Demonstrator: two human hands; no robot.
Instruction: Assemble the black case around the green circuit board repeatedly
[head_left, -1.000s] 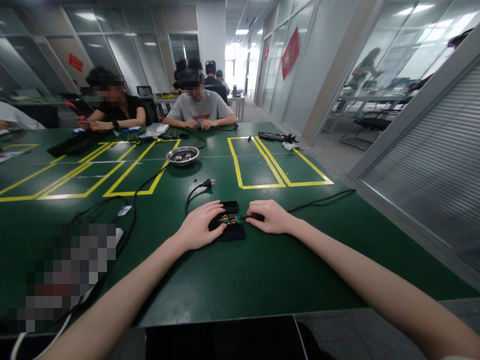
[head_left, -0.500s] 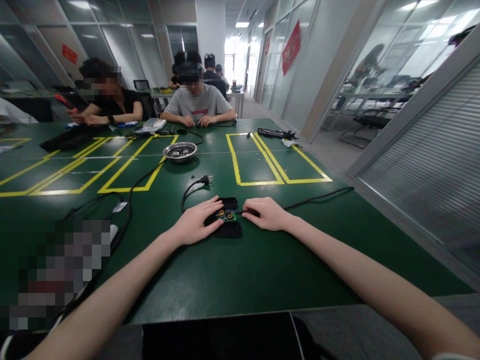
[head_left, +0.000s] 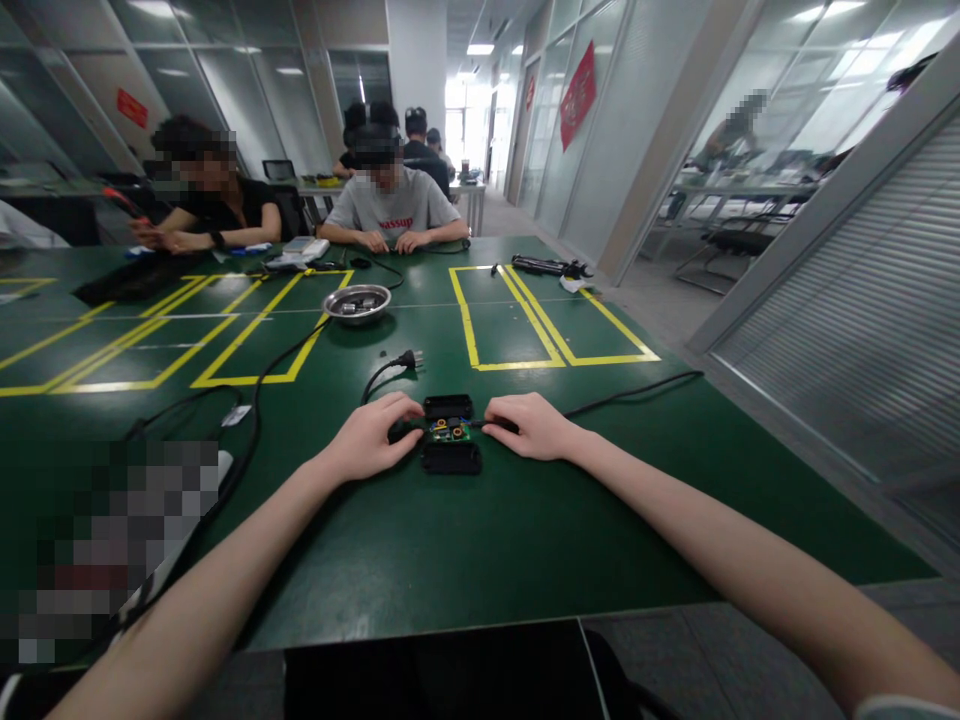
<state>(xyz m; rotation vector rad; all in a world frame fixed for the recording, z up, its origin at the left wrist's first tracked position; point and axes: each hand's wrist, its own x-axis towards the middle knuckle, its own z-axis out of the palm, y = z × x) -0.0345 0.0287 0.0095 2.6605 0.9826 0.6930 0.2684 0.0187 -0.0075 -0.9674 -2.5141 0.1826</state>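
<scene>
Resting both hands on the green bench (head_left: 480,540), you have an opened black adapter between them. Its circuit board (head_left: 450,430), green with small orange coils, lies bare in the middle, with one black shell half (head_left: 448,406) just beyond it and the other shell half (head_left: 451,458) just on your side of it, all three close together but lying apart as separate pieces. Your left hand (head_left: 371,440) sits at the board's left end with the fingers curled down onto the bench; I cannot tell whether that grip clasps anything. Your right hand (head_left: 531,428) sits at the board's right end, its grip closed over the black cable (head_left: 637,390) that leaves the board and runs off toward the bench's right edge. Beyond the adapter a plug (head_left: 409,358) lies on its cord, and farther off stands a metal bowl (head_left: 356,302) by the yellow tape lines (head_left: 472,330). Two people sit across the bench, their hands on their own work.
</scene>
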